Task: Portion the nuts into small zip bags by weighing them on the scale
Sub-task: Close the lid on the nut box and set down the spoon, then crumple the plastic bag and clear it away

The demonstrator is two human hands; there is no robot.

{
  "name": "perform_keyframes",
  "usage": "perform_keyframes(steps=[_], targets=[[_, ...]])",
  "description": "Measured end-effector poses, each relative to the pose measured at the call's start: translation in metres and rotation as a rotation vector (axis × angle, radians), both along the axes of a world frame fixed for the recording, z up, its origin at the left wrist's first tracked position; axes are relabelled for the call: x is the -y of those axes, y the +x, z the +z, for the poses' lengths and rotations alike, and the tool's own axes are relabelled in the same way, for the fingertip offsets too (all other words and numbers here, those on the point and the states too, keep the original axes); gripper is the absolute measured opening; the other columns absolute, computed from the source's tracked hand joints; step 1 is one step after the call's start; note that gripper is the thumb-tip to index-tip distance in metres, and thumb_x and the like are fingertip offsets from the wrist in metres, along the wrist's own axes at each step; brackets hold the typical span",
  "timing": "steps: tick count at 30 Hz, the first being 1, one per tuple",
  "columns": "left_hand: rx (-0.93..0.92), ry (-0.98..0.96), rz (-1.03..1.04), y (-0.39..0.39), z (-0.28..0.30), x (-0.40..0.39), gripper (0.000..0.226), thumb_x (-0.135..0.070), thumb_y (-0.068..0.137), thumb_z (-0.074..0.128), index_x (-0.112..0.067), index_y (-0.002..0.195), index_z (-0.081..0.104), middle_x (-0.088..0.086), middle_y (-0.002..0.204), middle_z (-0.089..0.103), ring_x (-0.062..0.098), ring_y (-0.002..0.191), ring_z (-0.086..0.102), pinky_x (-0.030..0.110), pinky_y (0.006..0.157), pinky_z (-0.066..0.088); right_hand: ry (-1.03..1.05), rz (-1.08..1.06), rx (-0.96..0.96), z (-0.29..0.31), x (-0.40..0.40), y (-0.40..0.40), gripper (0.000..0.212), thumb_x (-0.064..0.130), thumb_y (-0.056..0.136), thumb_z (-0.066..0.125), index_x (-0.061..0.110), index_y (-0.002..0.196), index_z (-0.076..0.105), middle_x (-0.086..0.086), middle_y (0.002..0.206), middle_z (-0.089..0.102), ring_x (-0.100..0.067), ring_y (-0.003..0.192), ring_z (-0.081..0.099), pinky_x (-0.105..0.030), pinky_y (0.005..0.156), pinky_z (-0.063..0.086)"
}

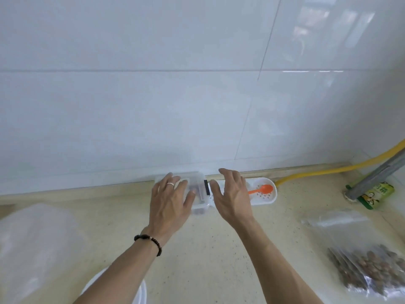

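A clear plastic box (198,185) with a black clasp stands on the beige counter (203,249) against the white tiled wall. My left hand (169,200) lies flat on its lid, fingers spread, a ring on one finger. My right hand (232,197) hovers open just right of the box, thumb near the clasp; whether it touches is unclear. Several zip bags of brown nuts (370,266) lie at the right edge. An orange spoon (262,190) rests in a white perforated tray (266,199) behind my right hand. No scale is plainly visible.
A yellow hose (328,171) runs along the wall at the right, beside a grey pipe (377,175) and a green packet (375,195). A large blurred clear plastic container (32,249) sits at the left. A white round rim (140,290) shows under my left forearm.
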State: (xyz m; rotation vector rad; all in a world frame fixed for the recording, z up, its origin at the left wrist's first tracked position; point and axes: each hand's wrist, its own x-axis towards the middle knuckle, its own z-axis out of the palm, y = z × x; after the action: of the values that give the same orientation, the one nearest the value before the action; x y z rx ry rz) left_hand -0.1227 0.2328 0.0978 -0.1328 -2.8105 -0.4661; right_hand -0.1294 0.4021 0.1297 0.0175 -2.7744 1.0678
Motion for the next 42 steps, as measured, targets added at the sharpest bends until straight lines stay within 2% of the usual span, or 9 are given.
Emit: perform_keyframes(steps=[7, 16, 21, 27, 29, 33, 36, 40, 42], targets=[[0.043, -0.016, 0.185, 0.076, -0.015, 0.148, 0.059, -0.051, 0.094, 0.028, -0.012, 0.124, 0.061, 0.011, 0.128, 0.062, 0.030, 0.134, 0.043, 0.048, 0.108, 0.036, 0.160, 0.226, 0.027, 0.000, 0.139, 0.043, 0.051, 0.041, 0.100, 0.044, 0.019, 0.145, 0.038, -0.004, 0.154, 0.035, -0.026, 0.139, 0.031, -0.041, 0.110, 0.030], [0.228, -0.042, 0.230, 0.138, -0.036, 0.344, 0.081, -0.064, 0.086, 0.016, -0.015, 0.147, 0.037, 0.011, 0.149, 0.043, 0.030, 0.147, 0.020, 0.049, 0.116, 0.022, 0.183, 0.370, 0.134, -0.036, 0.326, 0.089, 0.055, 0.044, 0.100, 0.044, 0.022, 0.149, 0.031, -0.002, 0.154, 0.031, -0.024, 0.139, 0.032, -0.039, 0.108, 0.034], [0.410, -0.071, 0.147, 0.108, -0.047, 0.408, 0.073, -0.059, 0.093, 0.044, -0.033, 0.153, 0.013, 0.011, 0.159, 0.019, 0.031, 0.148, 0.003, 0.046, 0.119, 0.012, 0.233, 0.409, 0.308, -0.070, 0.373, 0.091, 0.063, 0.045, 0.098, 0.049, 0.022, 0.151, 0.024, -0.006, 0.150, 0.037, -0.027, 0.133, 0.040, -0.042, 0.107, 0.038], [0.609, 0.063, 0.105, 0.080, -0.071, 0.417, 0.067, -0.054, 0.094, 0.046, -0.043, 0.151, 0.014, 0.012, 0.160, 0.013, 0.031, 0.142, 0.028, 0.045, 0.110, 0.033, 0.306, 0.382, 0.511, -0.109, 0.408, 0.096, 0.094, 0.061, 0.082, 0.063, 0.022, 0.154, 0.016, -0.006, 0.149, 0.037, -0.028, 0.134, 0.035, -0.044, 0.107, 0.037], [0.604, 0.066, 0.094, 0.080, -0.080, 0.415, 0.066, -0.055, 0.093, 0.047, -0.043, 0.151, 0.017, 0.011, 0.155, 0.024, 0.030, 0.136, 0.034, 0.043, 0.104, 0.037, 0.338, 0.350, 0.484, -0.118, 0.415, 0.096, 0.094, 0.050, 0.081, 0.069, 0.021, 0.153, 0.016, -0.005, 0.145, 0.041, -0.027, 0.130, 0.038, -0.042, 0.104, 0.039], [0.596, 0.181, 0.010, 0.084, -0.087, 0.413, 0.072, -0.051, 0.091, 0.054, -0.038, 0.151, 0.017, 0.008, 0.124, 0.048, 0.024, 0.113, 0.050, 0.038, 0.090, 0.047, 0.090, 0.196, 0.496, -0.121, 0.415, 0.095, 0.060, 0.010, 0.085, 0.054, 0.017, 0.142, 0.035, -0.008, 0.106, 0.064, -0.026, 0.090, 0.061, -0.035, 0.074, 0.054], [0.633, 0.311, -0.037, 0.084, -0.078, 0.405, 0.079, -0.049, 0.090, 0.059, -0.039, 0.152, 0.011, 0.005, 0.110, 0.049, 0.019, 0.099, 0.053, 0.032, 0.085, 0.047, -0.199, 0.063, 0.562, -0.109, 0.403, 0.093, 0.053, 0.005, 0.088, 0.049, 0.018, 0.138, 0.042, 0.005, 0.084, 0.060, -0.009, 0.069, 0.059, -0.014, 0.051, 0.046], [0.643, 0.490, -0.124, 0.080, -0.053, 0.379, 0.068, -0.053, 0.092, 0.054, -0.045, 0.149, 0.018, -0.002, 0.099, 0.050, 0.011, 0.086, 0.054, 0.025, 0.079, 0.043, -0.432, -0.052, 0.493, -0.078, 0.371, 0.095, 0.051, 0.006, 0.089, 0.055, 0.023, 0.136, 0.045, 0.001, 0.096, 0.060, -0.010, 0.077, 0.061, -0.019, 0.059, 0.053], [0.652, 0.569, -0.165, 0.079, -0.038, 0.359, 0.059, -0.059, 0.093, 0.045, -0.047, 0.147, 0.025, -0.003, 0.105, 0.055, 0.012, 0.094, 0.057, 0.028, 0.089, 0.045, -0.499, -0.104, 0.430, -0.059, 0.350, 0.102, 0.048, 0.007, 0.089, 0.056, 0.025, 0.133, 0.046, -0.005, 0.100, 0.060, -0.012, 0.077, 0.059, -0.019, 0.058, 0.050]])
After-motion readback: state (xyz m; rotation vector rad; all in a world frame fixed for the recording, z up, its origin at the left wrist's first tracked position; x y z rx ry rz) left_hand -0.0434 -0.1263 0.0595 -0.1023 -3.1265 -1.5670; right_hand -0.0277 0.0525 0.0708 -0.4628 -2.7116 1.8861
